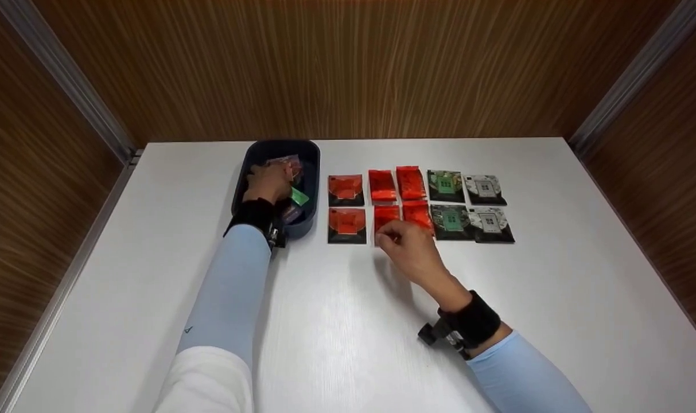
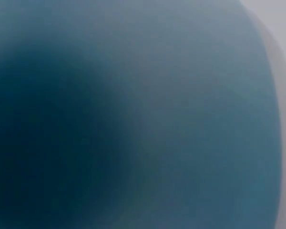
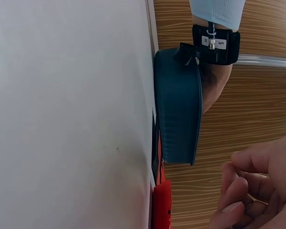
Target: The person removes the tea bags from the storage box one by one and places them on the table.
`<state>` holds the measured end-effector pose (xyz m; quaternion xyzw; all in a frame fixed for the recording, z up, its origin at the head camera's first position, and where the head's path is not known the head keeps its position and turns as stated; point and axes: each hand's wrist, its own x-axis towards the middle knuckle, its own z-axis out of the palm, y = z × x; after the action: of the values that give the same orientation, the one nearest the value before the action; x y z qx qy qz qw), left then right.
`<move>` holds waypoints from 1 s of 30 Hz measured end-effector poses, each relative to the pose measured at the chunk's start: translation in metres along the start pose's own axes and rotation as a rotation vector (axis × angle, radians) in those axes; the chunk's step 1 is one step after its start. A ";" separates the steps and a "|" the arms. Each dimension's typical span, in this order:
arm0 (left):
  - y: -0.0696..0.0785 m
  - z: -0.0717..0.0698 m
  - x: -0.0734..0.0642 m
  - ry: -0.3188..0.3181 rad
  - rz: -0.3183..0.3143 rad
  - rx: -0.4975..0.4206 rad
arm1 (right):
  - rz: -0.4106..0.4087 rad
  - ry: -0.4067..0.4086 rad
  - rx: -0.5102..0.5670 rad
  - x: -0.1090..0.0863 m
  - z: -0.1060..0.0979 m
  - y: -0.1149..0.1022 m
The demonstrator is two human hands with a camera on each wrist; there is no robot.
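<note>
My left hand (image 1: 269,180) reaches down into a dark blue plastic bin (image 1: 303,229), its fingers at a pinkish clear packet (image 1: 293,163). A green packet (image 1: 299,197) lies beside that hand in the bin. I cannot tell whether the left fingers grip a packet. My right hand (image 1: 411,249) hovers over the front of the shiny red sachets (image 1: 382,184), fingers loosely curled and holding nothing. In the right wrist view its thumb and fingers (image 3: 236,210) show bent with bare space between them. The left wrist view is filled by the bin's blurred blue wall (image 2: 219,143).
Right of the bin, flat packets lie in two rows on the white table (image 1: 325,321): red-and-black packets (image 1: 346,223), the red sachets, green-and-black packets (image 1: 446,184) and white-and-black packets (image 1: 486,189). Wood-grain panels (image 1: 353,69) enclose the table at the back and both sides.
</note>
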<state>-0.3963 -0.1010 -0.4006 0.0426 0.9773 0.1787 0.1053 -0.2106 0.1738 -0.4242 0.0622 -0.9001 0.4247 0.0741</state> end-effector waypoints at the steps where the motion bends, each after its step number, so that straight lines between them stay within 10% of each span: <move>1: 0.000 0.000 0.001 -0.008 -0.009 -0.011 | -0.004 0.003 -0.002 0.000 0.000 0.000; 15: -0.001 0.003 0.002 0.033 0.093 0.065 | -0.011 0.008 -0.005 -0.002 0.007 0.000; 24: -0.003 0.004 0.008 0.333 0.114 -0.249 | -0.001 0.003 -0.013 -0.001 0.007 -0.001; 30: -0.001 -0.003 0.003 0.410 0.124 -0.370 | 0.004 0.001 -0.022 0.000 0.006 0.000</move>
<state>-0.3998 -0.1022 -0.3987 0.0454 0.9245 0.3652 -0.0997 -0.2106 0.1695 -0.4276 0.0593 -0.9048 0.4150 0.0743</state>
